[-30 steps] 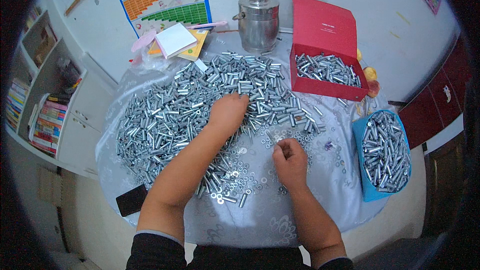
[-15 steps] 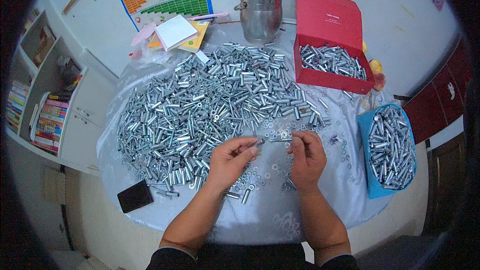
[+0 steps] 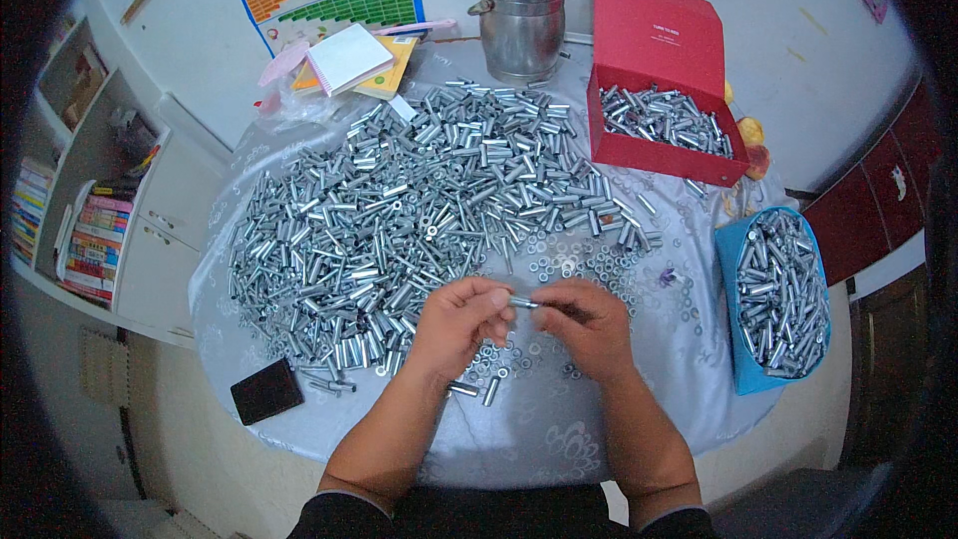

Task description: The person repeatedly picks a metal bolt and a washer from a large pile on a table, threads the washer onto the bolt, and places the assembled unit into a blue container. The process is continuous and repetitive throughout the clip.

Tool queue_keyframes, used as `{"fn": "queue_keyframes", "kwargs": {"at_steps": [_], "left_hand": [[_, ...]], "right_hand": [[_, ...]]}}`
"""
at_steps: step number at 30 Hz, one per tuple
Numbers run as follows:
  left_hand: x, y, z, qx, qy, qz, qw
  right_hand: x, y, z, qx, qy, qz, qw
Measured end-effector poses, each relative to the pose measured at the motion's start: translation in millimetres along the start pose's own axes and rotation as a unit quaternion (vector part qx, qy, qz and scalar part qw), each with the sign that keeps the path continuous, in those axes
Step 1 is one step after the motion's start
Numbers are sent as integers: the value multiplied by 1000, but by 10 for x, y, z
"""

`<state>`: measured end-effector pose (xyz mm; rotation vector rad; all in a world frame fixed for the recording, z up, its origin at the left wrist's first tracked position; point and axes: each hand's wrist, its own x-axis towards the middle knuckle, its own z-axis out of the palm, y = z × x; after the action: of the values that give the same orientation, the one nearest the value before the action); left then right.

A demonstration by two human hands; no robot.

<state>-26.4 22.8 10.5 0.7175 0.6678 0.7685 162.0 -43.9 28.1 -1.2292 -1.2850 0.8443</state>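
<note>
My left hand (image 3: 462, 324) is closed in a pinch on a short metal sleeve (image 3: 518, 300). My right hand (image 3: 591, 327) pinches the other end of the same line of metal, a slim bolt (image 3: 537, 304) mostly hidden by the fingers. Sleeve and bolt meet end to end between the fingertips; whether one sits inside the other I cannot tell. Just beyond the hands spreads a big heap of silvery sleeves and bolts (image 3: 399, 210). Loose washers (image 3: 609, 265) are scattered behind the right hand, and more washers (image 3: 504, 359) lie beside the left wrist.
A red box (image 3: 664, 162) of metal pieces stands at the back right, lid raised. A blue fabric bin (image 3: 736, 339) full of assembled-looking pieces sits at the right edge. A metal pot (image 3: 523, 25), notebooks (image 3: 349, 60) and a dark flat phone-like object (image 3: 266, 392) are also on the table.
My hands have come together. The right hand moved left and slightly nearer, bringing its bolt against the sleeve in the left hand; earlier a gap separated the two pieces.
</note>
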Motion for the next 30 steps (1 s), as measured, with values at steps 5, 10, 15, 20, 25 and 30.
{"fn": "queue_keyframes", "kwargs": {"at_steps": [5, 10, 15, 20, 25, 30], "left_hand": [[-1, -11, -54, -79, -12, -5, 997], [6, -102, 52, -113, -29, -10, 993], [-34, -160, 183, -36, 13, -2, 999], [13, -208, 52, -33, 4, -19, 999], [11, -119, 90, -131, -2, -14, 991], [36, -181, 59, -129, -22, 22, 991]], "right_hand": [[-12, 45, 36, 23, -32, 23, 999], [0, 101, 77, -114, 0, -17, 993], [32, 48, 151, -166, 35, -20, 985], [74, 94, 194, -193, 46, -84, 977], [46, -52, 161, -154, 47, -63, 985], [67, 39, 188, -222, -26, -224, 949]]}}
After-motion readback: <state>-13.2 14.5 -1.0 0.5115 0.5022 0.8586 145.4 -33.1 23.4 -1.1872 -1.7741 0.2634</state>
